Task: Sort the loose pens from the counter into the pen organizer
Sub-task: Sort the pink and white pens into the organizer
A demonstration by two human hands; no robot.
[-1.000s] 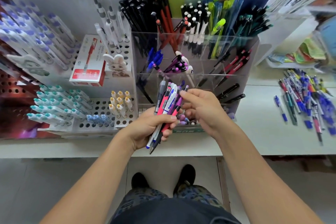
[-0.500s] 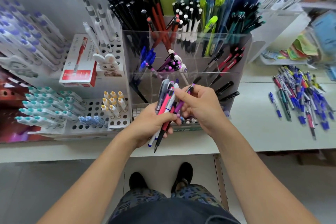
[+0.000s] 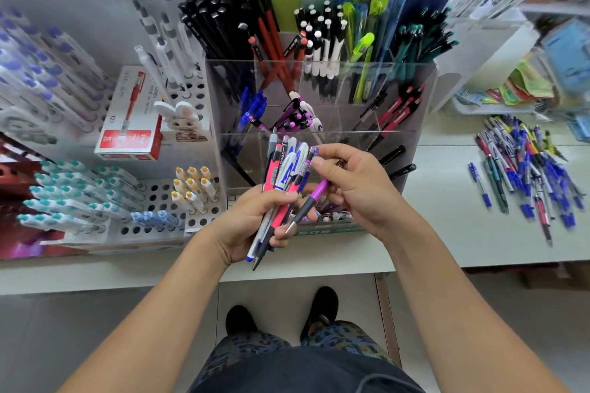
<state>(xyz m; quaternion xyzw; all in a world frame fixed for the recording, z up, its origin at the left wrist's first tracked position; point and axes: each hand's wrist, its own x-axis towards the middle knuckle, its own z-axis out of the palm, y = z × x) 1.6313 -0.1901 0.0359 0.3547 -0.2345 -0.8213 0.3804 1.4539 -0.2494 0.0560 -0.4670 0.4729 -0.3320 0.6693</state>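
My left hand [image 3: 252, 223] grips a bundle of pens [image 3: 282, 175], pink, white-blue and dark ones, held upright in front of the clear pen organizer [image 3: 415, 124]. My right hand [image 3: 360, 188] pinches a purple pen [image 3: 314, 193] by its upper end, right beside the bundle, its tip pointing down-left. The organizer's compartments hold black, red, white-capped, green, blue and purple pens. A pile of loose pens [image 3: 526, 169] lies on the counter [image 3: 447, 217] at the right.
A white perforated rack [image 3: 159, 198] with teal, blue and yellow-capped pens stands left of the organizer, with a red-and-white pen box [image 3: 131, 118] and a rabbit figure [image 3: 182, 120] behind it. Clear trays with paper goods sit at the far right. My shoes show below the counter edge.
My right hand has drawn the purple pen out of the bundle, so it now hangs apart to the right of it. My left hand has kept its grip.
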